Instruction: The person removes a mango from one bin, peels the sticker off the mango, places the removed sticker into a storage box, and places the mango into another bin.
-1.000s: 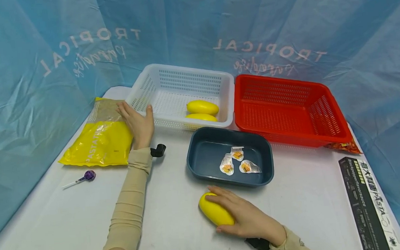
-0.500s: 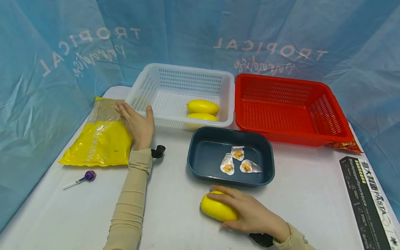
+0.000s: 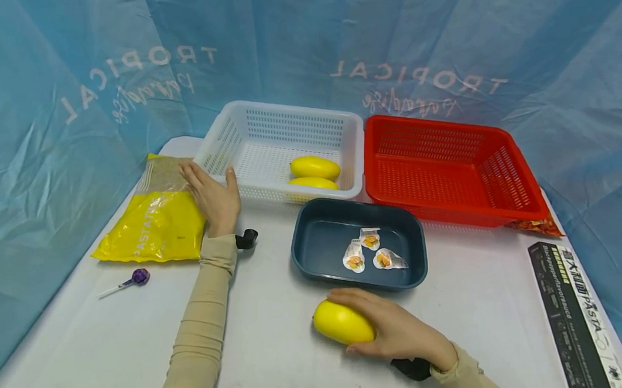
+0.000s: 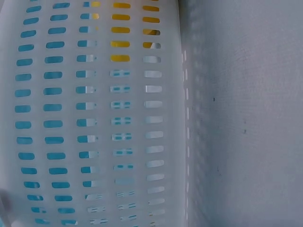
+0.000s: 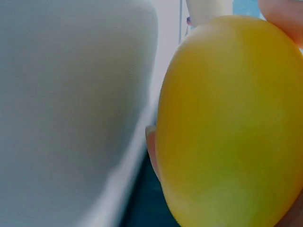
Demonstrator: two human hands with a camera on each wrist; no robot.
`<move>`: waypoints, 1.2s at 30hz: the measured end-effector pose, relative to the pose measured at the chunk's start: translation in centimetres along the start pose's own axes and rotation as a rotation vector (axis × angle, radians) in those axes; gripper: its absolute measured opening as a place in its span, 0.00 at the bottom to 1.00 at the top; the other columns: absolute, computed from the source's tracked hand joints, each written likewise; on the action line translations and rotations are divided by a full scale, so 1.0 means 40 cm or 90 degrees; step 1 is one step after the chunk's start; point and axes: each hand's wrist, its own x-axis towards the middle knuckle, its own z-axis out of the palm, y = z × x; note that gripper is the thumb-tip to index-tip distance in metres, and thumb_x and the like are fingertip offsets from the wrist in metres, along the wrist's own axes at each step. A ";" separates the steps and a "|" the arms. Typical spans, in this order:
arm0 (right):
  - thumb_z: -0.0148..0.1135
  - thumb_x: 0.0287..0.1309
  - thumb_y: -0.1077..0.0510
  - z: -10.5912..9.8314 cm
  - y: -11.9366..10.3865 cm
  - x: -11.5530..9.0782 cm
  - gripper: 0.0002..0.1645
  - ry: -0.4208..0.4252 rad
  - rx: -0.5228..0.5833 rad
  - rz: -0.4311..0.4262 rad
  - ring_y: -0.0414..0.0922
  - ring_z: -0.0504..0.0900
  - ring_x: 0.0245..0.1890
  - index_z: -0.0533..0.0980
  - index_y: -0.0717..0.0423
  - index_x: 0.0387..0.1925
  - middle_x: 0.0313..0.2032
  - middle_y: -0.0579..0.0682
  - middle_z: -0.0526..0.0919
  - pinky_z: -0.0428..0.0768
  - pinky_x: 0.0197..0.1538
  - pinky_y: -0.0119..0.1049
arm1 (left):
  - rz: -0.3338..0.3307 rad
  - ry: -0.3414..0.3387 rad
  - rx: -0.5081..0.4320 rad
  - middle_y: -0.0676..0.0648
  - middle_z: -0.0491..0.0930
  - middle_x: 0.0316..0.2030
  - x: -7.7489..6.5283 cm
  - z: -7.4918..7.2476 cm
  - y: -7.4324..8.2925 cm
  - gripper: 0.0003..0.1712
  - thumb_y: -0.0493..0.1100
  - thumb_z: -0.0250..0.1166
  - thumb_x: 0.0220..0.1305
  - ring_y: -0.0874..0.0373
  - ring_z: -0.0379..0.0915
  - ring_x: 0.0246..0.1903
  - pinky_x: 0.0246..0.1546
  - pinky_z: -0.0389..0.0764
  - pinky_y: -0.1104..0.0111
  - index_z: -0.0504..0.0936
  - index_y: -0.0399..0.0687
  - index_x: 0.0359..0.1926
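My right hand (image 3: pixel 397 327) grips a smooth yellow mango (image 3: pixel 343 322), fingers over its far side and thumb along the near side. It sits in front of the dark blue tray (image 3: pixel 314 264), and the mango fills much of the right wrist view. At the front left corner of the white basket (image 3: pixel 226 189), my left hand (image 3: pixel 217 202) lies with its fingers straight and thumb raised, overlapping a yellow pasta bag (image 3: pixel 167 228). Two more yellow mangoes (image 3: pixel 315 167) lie inside that basket. Through the basket's slotted wall (image 4: pixel 102 113), yellow shows in the left wrist view.
Several small food packets (image 3: pixel 353 256) lie in the blue tray. A red basket (image 3: pixel 449 216) stands right of the white one, with an orange-red packet (image 3: pixel 542 227) partly under it. A black pasta box (image 3: pixel 576 315) lies at the right edge, a purple lollipop (image 3: pixel 140 277) at the left.
My right hand has moved slightly right with the mango, which has turned a little, and its fingers have closed further over it. The left hand has stayed at the white basket.
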 end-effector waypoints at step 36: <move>0.74 0.49 0.55 -0.295 0.031 0.166 0.46 0.133 0.039 -0.009 0.47 0.72 0.54 0.63 0.46 0.69 0.65 0.49 0.69 0.76 0.56 0.48 | -0.023 -0.029 -0.078 0.40 0.26 0.77 -0.016 -0.005 0.016 0.49 0.57 0.50 0.71 0.49 0.35 0.77 0.76 0.44 0.64 0.34 0.35 0.75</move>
